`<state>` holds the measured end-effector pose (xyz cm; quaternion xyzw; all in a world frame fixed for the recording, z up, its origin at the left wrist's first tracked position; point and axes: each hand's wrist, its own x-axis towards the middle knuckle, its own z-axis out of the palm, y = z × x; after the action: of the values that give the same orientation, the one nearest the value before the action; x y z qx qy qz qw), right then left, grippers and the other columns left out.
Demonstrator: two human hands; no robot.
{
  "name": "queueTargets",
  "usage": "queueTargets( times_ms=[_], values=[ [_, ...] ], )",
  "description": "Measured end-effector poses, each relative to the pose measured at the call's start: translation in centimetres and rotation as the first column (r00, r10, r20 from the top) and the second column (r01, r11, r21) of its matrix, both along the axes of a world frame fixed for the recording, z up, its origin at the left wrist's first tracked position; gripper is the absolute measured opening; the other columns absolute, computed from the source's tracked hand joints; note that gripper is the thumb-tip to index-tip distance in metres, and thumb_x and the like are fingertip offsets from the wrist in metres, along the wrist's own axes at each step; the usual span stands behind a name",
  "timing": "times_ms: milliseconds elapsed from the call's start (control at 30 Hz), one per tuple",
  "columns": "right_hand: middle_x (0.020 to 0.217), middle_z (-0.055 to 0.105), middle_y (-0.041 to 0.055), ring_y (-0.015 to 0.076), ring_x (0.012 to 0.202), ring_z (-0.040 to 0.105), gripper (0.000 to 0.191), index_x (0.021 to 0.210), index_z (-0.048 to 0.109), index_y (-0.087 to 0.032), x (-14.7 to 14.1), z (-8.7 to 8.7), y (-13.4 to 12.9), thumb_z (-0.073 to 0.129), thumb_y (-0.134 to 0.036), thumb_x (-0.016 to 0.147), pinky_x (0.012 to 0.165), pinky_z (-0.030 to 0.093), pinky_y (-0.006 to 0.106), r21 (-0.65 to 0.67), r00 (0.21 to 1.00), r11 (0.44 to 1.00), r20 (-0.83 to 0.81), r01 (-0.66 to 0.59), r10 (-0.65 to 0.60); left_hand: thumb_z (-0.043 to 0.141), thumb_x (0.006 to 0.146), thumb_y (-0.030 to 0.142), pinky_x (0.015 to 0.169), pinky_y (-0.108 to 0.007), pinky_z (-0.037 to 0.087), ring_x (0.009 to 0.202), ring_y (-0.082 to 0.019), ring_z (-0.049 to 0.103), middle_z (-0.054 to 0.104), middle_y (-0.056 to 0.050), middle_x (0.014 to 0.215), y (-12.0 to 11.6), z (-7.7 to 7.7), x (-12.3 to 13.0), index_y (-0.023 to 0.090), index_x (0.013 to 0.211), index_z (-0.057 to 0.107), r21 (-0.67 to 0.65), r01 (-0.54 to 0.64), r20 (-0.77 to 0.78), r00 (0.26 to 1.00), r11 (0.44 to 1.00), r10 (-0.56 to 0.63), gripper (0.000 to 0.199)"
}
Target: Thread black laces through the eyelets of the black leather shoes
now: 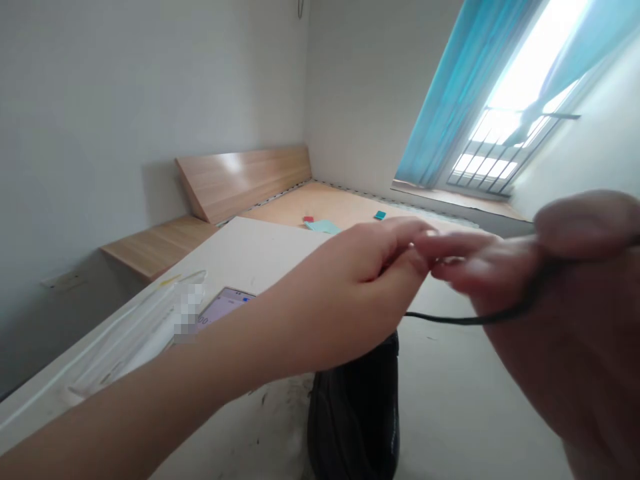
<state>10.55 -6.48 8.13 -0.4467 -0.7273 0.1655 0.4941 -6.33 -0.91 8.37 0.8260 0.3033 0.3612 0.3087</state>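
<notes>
My left hand (370, 287) reaches across the middle, thumb and fingers pinched together; what lies between them is hidden. Its fingertips meet those of my right hand (530, 287), which is large, close to the camera and blurred. A thin black shoelace (455, 321) runs from behind my left hand to my right hand and passes under its thumb. Below my left hand stands a black shoe (355, 413), its upper part covered by the hand and wrist.
The shoe is on a pale board (450, 413) with dark specks. Left of my forearm lie a phone (225, 303) with a lit screen and a clear plastic bag (135, 340). Farther back are a light-green piece (323, 227), a red piece (309, 219) and a teal piece (380, 215).
</notes>
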Motion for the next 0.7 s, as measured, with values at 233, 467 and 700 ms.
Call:
queueTargets(
  times_ms=[233, 467, 700],
  values=[
    [0.1, 0.062, -0.0015, 0.0213, 0.104, 0.058, 0.011, 0.083, 0.066, -0.033, -0.8, -0.7, 2.7, 0.065, -0.023, 0.087, 0.086, 0.05, 0.036, 0.222, 0.997, 0.972, -0.016, 0.074, -0.072, 0.042, 0.093, 0.028, 0.057, -0.023, 0.045, 0.067, -0.01, 0.057, 0.064, 0.007, 0.075, -0.9, -0.1, 0.1, 0.024, 0.077, 0.056, -0.17, 0.15, -0.231, 0.955, 0.974, -0.187, 0.022],
    [0.079, 0.063, -0.004, 0.0114, 0.068, 0.058, 0.037, 0.107, 0.068, -0.034, 1.0, -1.9, 5.2, 0.051, -0.061, 0.09, 0.064, 0.05, 0.026, -0.121, 0.933, 0.951, -0.264, -0.285, 0.246, 0.036, 0.098, 0.021, 0.063, -0.021, 0.046, 0.071, -0.009, 0.057, 0.063, 0.005, 0.077, 0.2, -0.2, 0.1, 0.02, 0.074, 0.056, -0.098, 0.052, 0.041, 0.998, 0.994, -0.048, 0.032],
    [0.074, 0.068, -0.0057, 0.0086, 0.067, 0.06, 0.007, 0.091, 0.075, -0.031, 0.7, -2.4, 5.9, 0.073, -0.031, 0.084, 0.058, 0.046, 0.02, 0.0, 0.883, 0.95, -0.367, -0.313, 0.291, 0.042, 0.099, 0.024, 0.059, -0.017, 0.043, 0.064, -0.006, 0.053, 0.061, 0.005, 0.071, 1.5, -1.0, 0.3, 0.016, 0.071, 0.058, -0.067, 0.092, 0.242, 0.968, 0.994, -0.073, 0.033]
  ],
)
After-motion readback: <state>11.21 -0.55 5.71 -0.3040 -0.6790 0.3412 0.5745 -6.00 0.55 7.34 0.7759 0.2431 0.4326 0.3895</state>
